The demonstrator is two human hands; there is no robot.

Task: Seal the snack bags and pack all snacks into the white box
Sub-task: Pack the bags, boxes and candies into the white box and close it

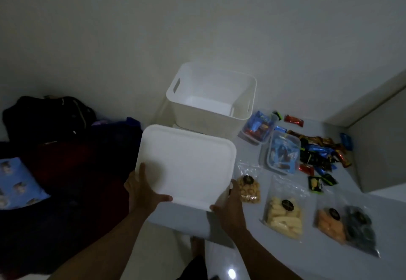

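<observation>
The white box [197,112] stands open and empty against the wall, with handle slots in its sides. Both hands hold its flat white lid [186,163] in the air just in front of it. My left hand [142,192] grips the lid's near left edge, thumb on top. My right hand [230,205] grips the near right corner. On the floor to the right lie clear snack bags: brown pieces [249,188], pale yellow sticks [284,215], orange pieces [330,224] and dark pieces [360,228].
Two clear plastic tubs [283,150] hold wrapped sweets beside the box, and several loose wrapped sweets [318,150] are scattered further right. Dark clothes and a bag [50,117] lie to the left, with a blue patterned cushion [19,183]. A grey ledge [377,148] rises at the right.
</observation>
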